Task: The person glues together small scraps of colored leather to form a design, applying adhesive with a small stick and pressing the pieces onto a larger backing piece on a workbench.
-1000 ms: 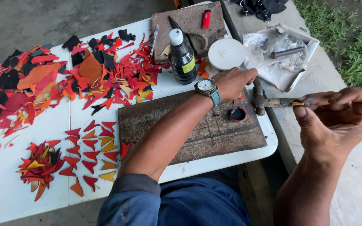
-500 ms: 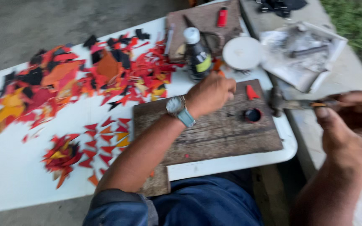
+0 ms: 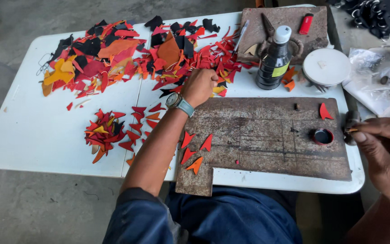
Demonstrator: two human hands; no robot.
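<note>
My left hand (image 3: 199,86), a watch on its wrist, rests with curled fingers on a heap of red, orange and black leather scraps (image 3: 159,54) at the back of the white table (image 3: 46,131). What the fingers enclose is hidden. My right hand (image 3: 384,144) is at the table's right edge, pinching a small metal tool (image 3: 351,126) next to a round red-rimmed tin (image 3: 323,136). The tin sits on a worn wooden board (image 3: 267,140). Several red and orange cut shapes (image 3: 195,151) lie on the board's left end, and one red shape (image 3: 325,111) lies near the tin.
A dark bottle (image 3: 274,58) and a white round lid (image 3: 327,67) stand behind the board. A second board (image 3: 290,20) holds a red lighter (image 3: 306,23). A small heap of cut shapes (image 3: 107,133) lies left of my arm. Crumpled plastic (image 3: 380,77) with metal parts lies at the right.
My left hand has left the tin on the board and moved back and left onto the scrap heap. My right hand still holds the metal tool at the right edge.
</note>
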